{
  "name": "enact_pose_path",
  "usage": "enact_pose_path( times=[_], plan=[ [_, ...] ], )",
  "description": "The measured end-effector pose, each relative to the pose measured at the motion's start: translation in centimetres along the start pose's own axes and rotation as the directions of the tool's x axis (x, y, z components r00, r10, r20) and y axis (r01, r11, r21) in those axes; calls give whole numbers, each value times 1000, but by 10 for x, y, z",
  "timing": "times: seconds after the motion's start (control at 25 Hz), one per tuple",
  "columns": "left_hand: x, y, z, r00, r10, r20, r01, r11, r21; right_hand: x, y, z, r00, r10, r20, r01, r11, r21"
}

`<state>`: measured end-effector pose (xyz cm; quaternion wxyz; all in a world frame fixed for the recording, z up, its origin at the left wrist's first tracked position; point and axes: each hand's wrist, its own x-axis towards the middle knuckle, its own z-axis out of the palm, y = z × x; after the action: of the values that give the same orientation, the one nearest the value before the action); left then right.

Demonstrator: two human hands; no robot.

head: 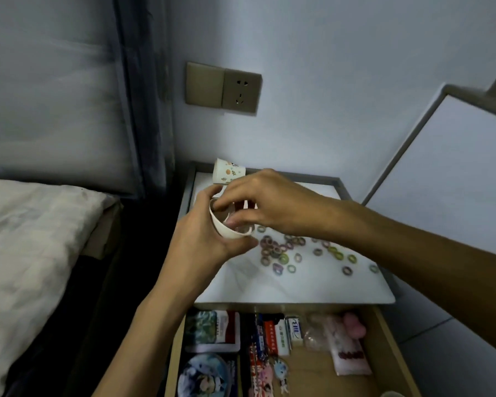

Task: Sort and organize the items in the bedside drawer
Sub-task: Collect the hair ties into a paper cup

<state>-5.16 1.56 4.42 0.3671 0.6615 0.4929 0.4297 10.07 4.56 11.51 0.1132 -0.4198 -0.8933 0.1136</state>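
- While the left hand (204, 239) grips a white paper cup (226, 226) tilted above the bedside table top (269, 285), the right hand (269, 202) pinches something at its rim; what, I cannot tell.
- Judging by the small coloured rings (284, 250) scattered on the top, gathering them into the cup is the step in hand.
- Next: pick up loose rings singly.
- Below, the open drawer (395, 353) holds packets; their print is unreadable.

White paper cup (226, 223) in hand; second white cup (229, 171) printed with small orange and green motifs. Small rings (281, 250) in pink, purple, green and brown on white marbled tabletop (269, 285). Bronze-grey wall socket (223, 88). Light wooden drawer (384, 348).
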Motion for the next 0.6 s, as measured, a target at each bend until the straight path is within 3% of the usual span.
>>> enact_pose_path(
  times=[0.08,0.16,0.24,0.32,0.44,0.52,0.6],
  plan=[
    [-4,3,8,1000,-10,13,11,1000,-17,-26,9,-1,974,158,-165,-133,980,151],
    [-8,5,17,999,-20,35,21,999,-34,-52,18,5,901,364,-234,-297,914,277],
    [-16,10,30,997,-7,77,11,999,-50,-78,22,19,838,531,-125,-430,785,447],
    [-29,16,48,990,19,138,-13,999,-42,-109,19,36,799,601,-14,-462,628,626],
    [-52,18,80,965,39,259,-38,999,-11,-155,18,58,734,679,-4,-459,501,734],
    [-68,16,97,936,16,351,-15,1000,-6,-181,21,73,705,708,-25,-473,497,727],
    [-82,15,110,891,-68,448,80,997,-9,-203,26,89,697,714,-65,-518,564,643]
  ],
)
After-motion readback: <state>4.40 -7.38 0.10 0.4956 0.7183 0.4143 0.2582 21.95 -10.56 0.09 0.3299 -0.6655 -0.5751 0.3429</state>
